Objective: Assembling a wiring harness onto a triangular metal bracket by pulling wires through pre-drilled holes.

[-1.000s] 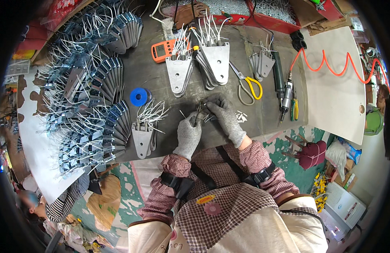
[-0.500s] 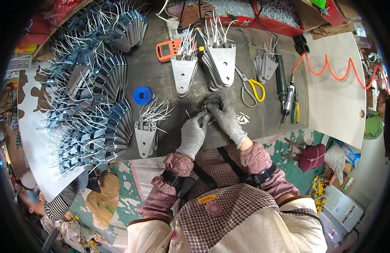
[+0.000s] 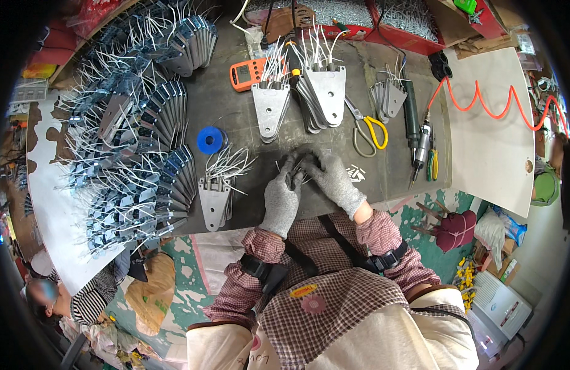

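My gloved left hand (image 3: 282, 196) and right hand (image 3: 330, 176) pinch a small wired metal part (image 3: 300, 174) just above the dark tabletop (image 3: 235, 123). It looks light, stiff-bodied, with springy wires; best gripped by the plate.

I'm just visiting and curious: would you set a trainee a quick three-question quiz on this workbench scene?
1. True or false: the grey-gloved left hand and grey-gloved right hand meet over the dark workbench.
2. What lies right of the tall stack of tapered silver metal plates? A) yellow-handled scissors B) a hammer C) a cup
3. What colour is the small round spool?

Key: 1 true; 2 A; 3 blue.
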Available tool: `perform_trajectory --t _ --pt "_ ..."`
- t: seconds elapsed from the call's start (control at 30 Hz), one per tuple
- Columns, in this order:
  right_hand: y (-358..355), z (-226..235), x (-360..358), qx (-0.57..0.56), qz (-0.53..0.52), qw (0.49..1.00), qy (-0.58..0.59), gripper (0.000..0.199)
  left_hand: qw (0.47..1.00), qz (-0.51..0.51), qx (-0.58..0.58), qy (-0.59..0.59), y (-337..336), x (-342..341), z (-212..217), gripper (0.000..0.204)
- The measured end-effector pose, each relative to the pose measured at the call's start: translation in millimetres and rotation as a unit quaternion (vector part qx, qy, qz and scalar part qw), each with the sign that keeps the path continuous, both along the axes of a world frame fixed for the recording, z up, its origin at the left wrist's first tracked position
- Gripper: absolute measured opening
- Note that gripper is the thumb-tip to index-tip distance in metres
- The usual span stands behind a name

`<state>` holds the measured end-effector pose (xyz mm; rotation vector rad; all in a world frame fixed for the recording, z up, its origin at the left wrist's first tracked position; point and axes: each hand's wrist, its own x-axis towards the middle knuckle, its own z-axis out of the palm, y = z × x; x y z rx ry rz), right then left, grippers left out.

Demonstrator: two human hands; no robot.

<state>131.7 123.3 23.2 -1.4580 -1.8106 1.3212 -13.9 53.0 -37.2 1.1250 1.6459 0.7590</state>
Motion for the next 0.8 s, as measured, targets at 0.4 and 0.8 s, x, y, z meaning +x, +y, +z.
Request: perform_trajectory --t 0.4,0.8 --pt "-33.1 -30.0 -2.8 -0.013 0.084 0.996 -0.037 0.027 0.964 -0.079 0.126 0.221 -38.9 -8.8 18.4 0.066" --pt "-43.6 -47.4 4.3 -0.112 0.073 0.991 -0.006 0.022 0.955 -0.024 0.204 0.216 -39.5 -7.0 3.8 0.076"
